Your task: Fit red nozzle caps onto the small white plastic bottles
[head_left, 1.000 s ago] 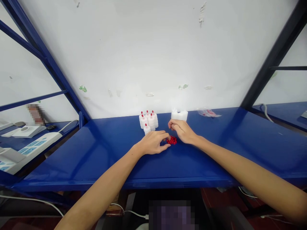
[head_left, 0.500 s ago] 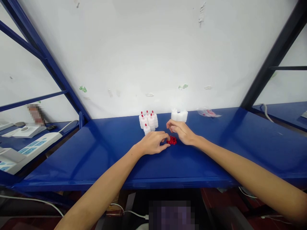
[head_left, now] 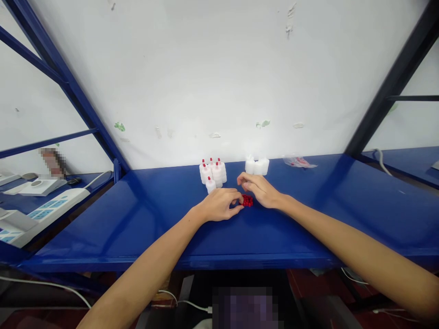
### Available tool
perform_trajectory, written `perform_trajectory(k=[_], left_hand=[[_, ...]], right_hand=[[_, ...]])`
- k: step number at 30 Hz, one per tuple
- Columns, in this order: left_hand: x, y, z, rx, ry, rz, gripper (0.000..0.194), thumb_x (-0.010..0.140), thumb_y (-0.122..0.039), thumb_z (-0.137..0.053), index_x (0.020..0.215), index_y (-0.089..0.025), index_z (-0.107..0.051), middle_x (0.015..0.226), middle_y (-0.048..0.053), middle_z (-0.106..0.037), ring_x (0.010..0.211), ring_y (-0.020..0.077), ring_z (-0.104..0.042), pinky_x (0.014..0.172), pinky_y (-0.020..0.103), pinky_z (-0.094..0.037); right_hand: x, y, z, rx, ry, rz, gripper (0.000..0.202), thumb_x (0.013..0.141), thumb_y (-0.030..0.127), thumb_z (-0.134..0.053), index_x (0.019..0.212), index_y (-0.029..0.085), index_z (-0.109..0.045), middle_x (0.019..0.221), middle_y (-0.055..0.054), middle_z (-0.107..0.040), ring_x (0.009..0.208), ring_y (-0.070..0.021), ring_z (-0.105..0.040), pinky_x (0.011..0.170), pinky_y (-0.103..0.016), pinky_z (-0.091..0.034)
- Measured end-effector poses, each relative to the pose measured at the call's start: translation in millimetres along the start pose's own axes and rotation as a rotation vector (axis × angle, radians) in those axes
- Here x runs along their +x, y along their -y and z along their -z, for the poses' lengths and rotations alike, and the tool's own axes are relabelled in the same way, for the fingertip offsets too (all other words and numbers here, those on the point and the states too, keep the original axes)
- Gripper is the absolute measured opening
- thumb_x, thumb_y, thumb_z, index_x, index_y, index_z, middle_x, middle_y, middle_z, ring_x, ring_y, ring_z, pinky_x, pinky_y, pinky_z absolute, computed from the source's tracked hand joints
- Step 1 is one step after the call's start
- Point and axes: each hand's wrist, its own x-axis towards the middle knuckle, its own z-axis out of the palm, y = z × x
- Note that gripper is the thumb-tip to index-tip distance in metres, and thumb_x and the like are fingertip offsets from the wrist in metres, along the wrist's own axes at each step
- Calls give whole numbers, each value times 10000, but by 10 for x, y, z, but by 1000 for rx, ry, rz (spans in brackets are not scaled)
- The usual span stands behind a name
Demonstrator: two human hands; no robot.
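Several small red caps (head_left: 248, 200) lie in a cluster on the blue tabletop (head_left: 164, 237). My left hand (head_left: 222, 204) is at the left edge of the cluster, its thumb and forefinger curved with a small gap between the tips. Behind it stand several white bottles with red caps (head_left: 216, 174). My right hand (head_left: 259, 188) hovers just behind and right of the caps, its fingers curled together; what they hold, if anything, is too small to tell. White bottles without red caps (head_left: 257, 166) stand just beyond it.
A clear plastic bag (head_left: 299, 162) with something red lies near the wall at the back right. Blue metal posts (head_left: 82, 100) rise at both sides. To the left are a white power strip (head_left: 51, 214) and other devices on a neighbouring surface.
My left finger and thumb have shifted very slightly at the cluster's left edge, and fewer red caps show beside the fingertips. My right hand is nearly unmoved.
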Motion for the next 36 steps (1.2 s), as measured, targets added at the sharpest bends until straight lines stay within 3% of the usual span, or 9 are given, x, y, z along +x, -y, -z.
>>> perform_trajectory(k=[5,7,11,17,25,33,36], left_hand=[[-2,5,-7,-1,-391,5,176,969,-299,-516,1010,-172,-630,873,38,-634,753,125,-590,704,252,-470],[2,-5,-8,-10,-463,-4,170,973,-299,-515,1017,-176,-624,844,29,-614,728,119,-575,695,248,-470],[9,-33,-41,-40,-454,-32,139,974,-267,-508,1018,-185,-611,909,39,-601,782,123,-580,724,251,-476],[13,-39,-89,-49,-414,-16,123,964,-224,-485,1027,-186,-583,902,37,-579,787,133,-571,731,262,-471],[12,-35,-60,-79,-476,20,115,961,-248,-491,1021,-190,-569,841,16,-561,697,116,-521,669,250,-452],[9,-1,-87,-24,-432,-14,123,944,-242,-492,995,-181,-586,851,27,-595,718,117,-557,689,241,-454],[3,-1,-111,-30,-396,-2,148,942,-254,-490,1003,-176,-600,687,-22,-552,587,90,-501,609,214,-411]], right_hand=[[-9,0,5,78,43,43,170,936,322,-350,945,214,-480,737,19,-509,660,-167,-456,654,-314,-358],[-13,16,0,106,49,69,199,946,368,-347,966,212,-469,740,22,-495,651,-163,-439,644,-311,-347],[-22,79,-24,110,62,125,231,958,408,-363,1008,205,-461,767,20,-503,654,-156,-442,633,-301,-340],[-24,140,-51,29,75,129,142,968,343,-396,949,214,-452,713,38,-484,593,-138,-428,592,-279,-325],[-28,168,-44,-9,27,91,284,996,456,-396,987,202,-522,807,-5,-591,680,-158,-522,652,-289,-367],[-23,178,-49,-13,37,114,137,962,319,-430,909,210,-493,710,24,-545,608,-145,-470,609,-279,-348],[-23,201,-42,28,77,83,107,922,233,-418,911,208,-521,712,16,-590,605,-149,-504,604,-277,-368]])
